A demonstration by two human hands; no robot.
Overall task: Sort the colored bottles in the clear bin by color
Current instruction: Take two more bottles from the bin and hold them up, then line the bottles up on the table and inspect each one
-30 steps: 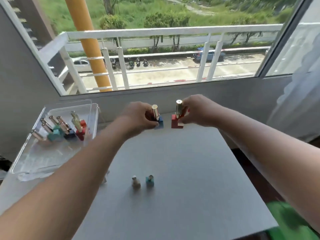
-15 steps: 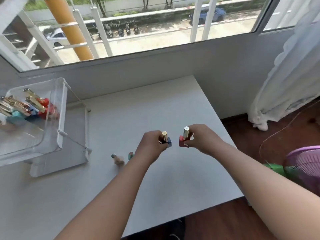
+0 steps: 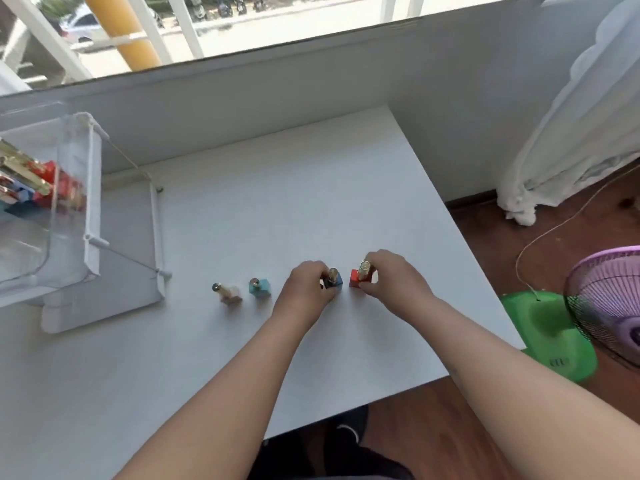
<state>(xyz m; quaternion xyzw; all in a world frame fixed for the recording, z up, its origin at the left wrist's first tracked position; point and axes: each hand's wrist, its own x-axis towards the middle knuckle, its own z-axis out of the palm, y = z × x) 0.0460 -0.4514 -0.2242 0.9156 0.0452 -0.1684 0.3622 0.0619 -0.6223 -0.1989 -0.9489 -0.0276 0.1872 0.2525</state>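
My left hand [image 3: 306, 289] grips a blue bottle [image 3: 335, 279] with a gold cap, its base at the white table [image 3: 277, 209]. Right beside it my right hand [image 3: 391, 278] grips a red bottle [image 3: 358, 277] by its gold cap. To their left a teal bottle [image 3: 259, 287] and a pale beige bottle [image 3: 228, 294] stand in the same row. The clear bin [image 3: 69, 209] at the far left holds several more red, blue and teal bottles [image 3: 45, 188] lying together.
The bin rests on a white lid or tray [image 3: 131, 271]. A grey wall and window run along the table's far edge. Off the right edge are a white curtain [image 3: 571, 133], a purple fan [image 3: 609, 299] and a green stool [image 3: 550, 334].
Both hands carried the blue and red bottles down from the air toward me and lowered them onto the table in line with the teal and beige bottles. My view tilted downward.
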